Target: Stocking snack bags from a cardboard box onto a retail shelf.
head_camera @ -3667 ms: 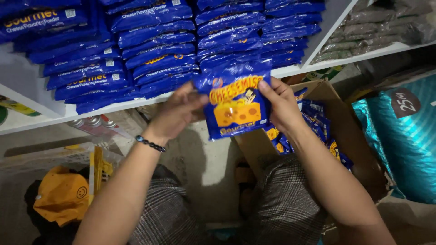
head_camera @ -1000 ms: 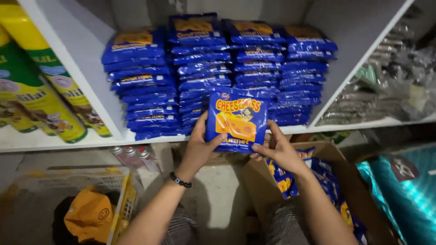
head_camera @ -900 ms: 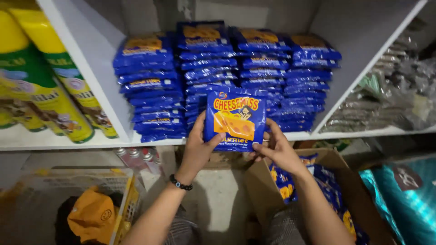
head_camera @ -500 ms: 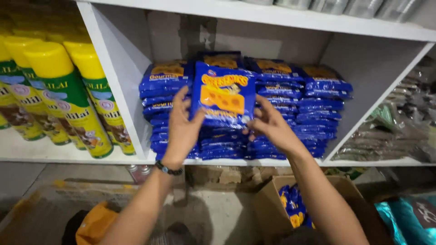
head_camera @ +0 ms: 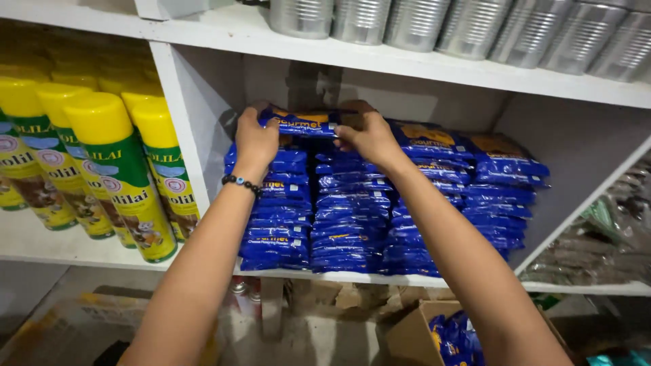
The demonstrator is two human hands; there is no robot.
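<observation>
From the head camera, both hands are up at the white shelf [head_camera: 352, 276], closed on one blue snack packet [head_camera: 302, 122] that lies flat on top of a stack of the same blue packets [head_camera: 352, 217]. The left hand [head_camera: 255, 139], with a dark bead bracelet [head_camera: 241, 184] at the wrist, grips the packet's left end, thumb over the top edge. The right hand [head_camera: 366, 135] pinches the right end with bent fingers. The packet touches the top of the stack in the second column from the left.

Half a second ago the same packet stood upright between the hands, its printed face to the camera, in front of the stacks. Now it is turned flat and up at the top of the pile, with only its edge and upper face showing. Judging by this, the packet has reached its place on the stack, though both hands are on it and it is not yet released.

To the left, beyond a white divider [head_camera: 183, 135], stand yellow-capped spray cans [head_camera: 122, 176]. On the shelf above sit ribbed metal tins [head_camera: 468, 27]. Below, an open cardboard box [head_camera: 420, 332] holds more blue packets.
</observation>
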